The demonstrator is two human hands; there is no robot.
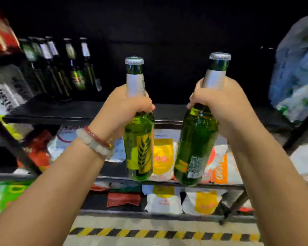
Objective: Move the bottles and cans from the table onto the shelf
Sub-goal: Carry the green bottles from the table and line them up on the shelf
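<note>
My left hand (119, 107) grips the neck of a green glass bottle (139, 146) with a wheat-ear label and a silver cap, held upright in the air. My right hand (226, 107) grips the neck of a second green bottle (196, 148), tilted slightly, its barcode label facing me. Both bottles hang in front of the black shelf (75, 110), just below the level of its upper board. Several dark green bottles (60, 68) stand in a row at the left of that board.
A plastic-wrapped pack of bottles (297, 71) leans at the board's right end. Boxes (2, 36) sit at the far left. Lower shelves hold white, yellow and red snack bags (164, 157). A yellow-black hazard stripe (164, 234) marks the floor.
</note>
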